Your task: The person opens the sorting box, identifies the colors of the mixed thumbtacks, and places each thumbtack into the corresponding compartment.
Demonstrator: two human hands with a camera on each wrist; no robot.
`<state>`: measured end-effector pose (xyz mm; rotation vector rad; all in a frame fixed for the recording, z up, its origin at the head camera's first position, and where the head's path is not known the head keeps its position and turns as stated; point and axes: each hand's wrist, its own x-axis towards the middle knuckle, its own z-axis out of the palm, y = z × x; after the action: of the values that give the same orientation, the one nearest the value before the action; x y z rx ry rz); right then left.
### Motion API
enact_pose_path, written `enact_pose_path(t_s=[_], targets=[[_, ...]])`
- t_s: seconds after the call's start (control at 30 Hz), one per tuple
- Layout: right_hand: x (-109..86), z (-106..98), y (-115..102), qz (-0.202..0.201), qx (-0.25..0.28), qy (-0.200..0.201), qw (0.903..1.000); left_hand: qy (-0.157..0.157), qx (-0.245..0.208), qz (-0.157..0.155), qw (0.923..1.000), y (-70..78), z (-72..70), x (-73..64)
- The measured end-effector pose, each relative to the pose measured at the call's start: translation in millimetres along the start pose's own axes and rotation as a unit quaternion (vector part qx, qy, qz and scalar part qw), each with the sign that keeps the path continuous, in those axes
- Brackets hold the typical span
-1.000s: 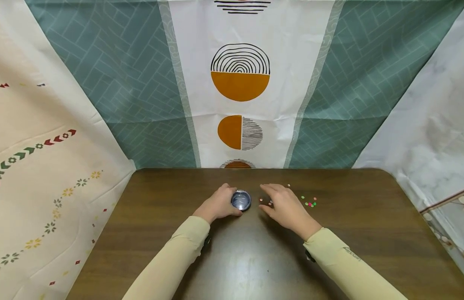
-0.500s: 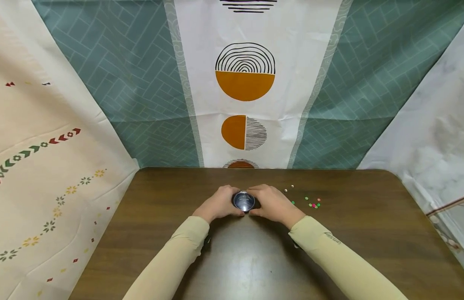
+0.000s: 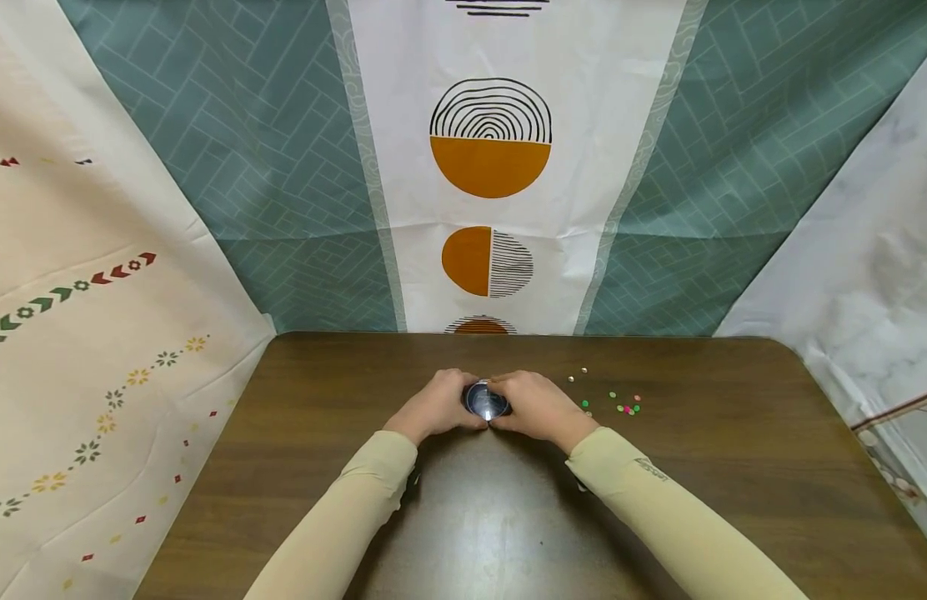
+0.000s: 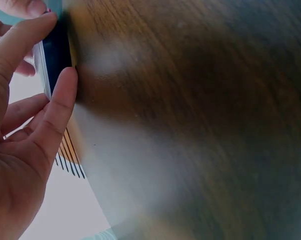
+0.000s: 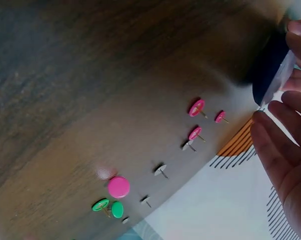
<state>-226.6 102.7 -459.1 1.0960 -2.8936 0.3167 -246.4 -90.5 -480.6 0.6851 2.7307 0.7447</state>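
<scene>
A small round container (image 3: pixel 486 402) with a dark base and a clear top lies between both hands at the back middle of the table. My left hand (image 3: pixel 436 408) holds its left side, thumb in front and fingers behind. From the other side, my right hand (image 3: pixel 540 408) grips it, the two thumbs nearly meeting at the front. The left wrist view shows the container's dark side wall (image 4: pixel 59 60) between thumb and fingers. In the right wrist view its dark base (image 5: pixel 268 67) is tilted and its clear top partly covered by fingers.
Several thumbtacks lie right of the hands, among them a pink thumbtack (image 5: pixel 119 187), a green thumbtack (image 5: pixel 117 209) and a silver thumbtack (image 5: pixel 160 170). The brown wooden table (image 3: pixel 283 467) ends at a patterned cloth (image 3: pixel 313 275) behind.
My right hand has moved left from beside the loose thumbtacks and taken hold of the container's right side. The left hand has kept its grip on it.
</scene>
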Motion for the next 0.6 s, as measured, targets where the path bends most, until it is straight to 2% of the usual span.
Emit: enact_pose_path(t_s=[0.37, 0.6], targets=[[2.7, 4.1, 6.1, -0.005, 0.001, -0.029, 0.9996, 0.01, 0.011, 0.001, 0.9999, 3.2, -1.2, 2.4], [8.3, 4.7, 4.5, -0.051, -0.014, -0.013, 0.9985, 0.0, 0.014, 0.0, 0.9999, 1.4, -2.8, 1.5]])
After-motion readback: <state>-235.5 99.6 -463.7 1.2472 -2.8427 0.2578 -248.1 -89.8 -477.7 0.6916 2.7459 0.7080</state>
